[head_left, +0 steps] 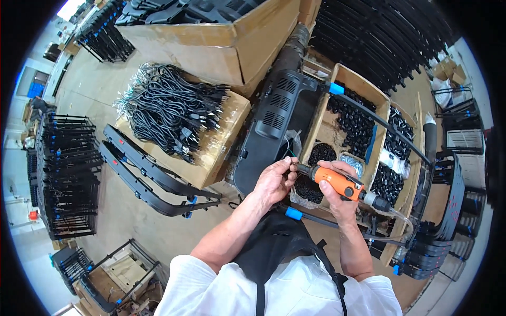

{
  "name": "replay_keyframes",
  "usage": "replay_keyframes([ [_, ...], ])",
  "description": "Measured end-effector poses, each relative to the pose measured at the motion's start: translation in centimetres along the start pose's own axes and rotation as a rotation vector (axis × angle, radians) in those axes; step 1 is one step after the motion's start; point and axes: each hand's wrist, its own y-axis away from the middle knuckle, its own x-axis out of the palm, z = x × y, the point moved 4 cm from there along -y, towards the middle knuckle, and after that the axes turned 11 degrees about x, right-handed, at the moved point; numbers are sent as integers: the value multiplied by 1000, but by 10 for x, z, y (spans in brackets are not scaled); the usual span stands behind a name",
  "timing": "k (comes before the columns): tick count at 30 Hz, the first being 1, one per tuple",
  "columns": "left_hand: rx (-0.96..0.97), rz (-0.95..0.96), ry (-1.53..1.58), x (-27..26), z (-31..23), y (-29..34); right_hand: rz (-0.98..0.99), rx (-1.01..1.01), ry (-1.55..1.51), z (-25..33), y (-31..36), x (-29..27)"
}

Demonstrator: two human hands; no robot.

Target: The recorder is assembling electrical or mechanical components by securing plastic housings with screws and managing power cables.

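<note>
An orange power screwdriver (340, 184), between three and four o'clock, is gripped by the right hand (340, 192), its tip pointed toward ten. The left hand (276, 180) is curled around that tip, near centre; whether anything is pinched cannot be told. A black plastic housing (274, 110) is seen at twelve, a wooden parts tray (322, 126) at two, piled black cables (168, 113) at ten.

Orange tool (337, 182) (clear hose (404, 218)) in right hand (342, 206)

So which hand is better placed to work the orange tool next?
Probably the right hand: it grips the orange tool around its body, while the left hand is up by the tip.
</note>
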Motion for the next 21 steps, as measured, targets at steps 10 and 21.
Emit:
replay_keyframes([
  [10,71,-62,24,1,-52,-23,-19,75,123,28,-83,68],
  [21,136,35,-117,-32,-56,-30,95,126,282,4,-159,143],
])
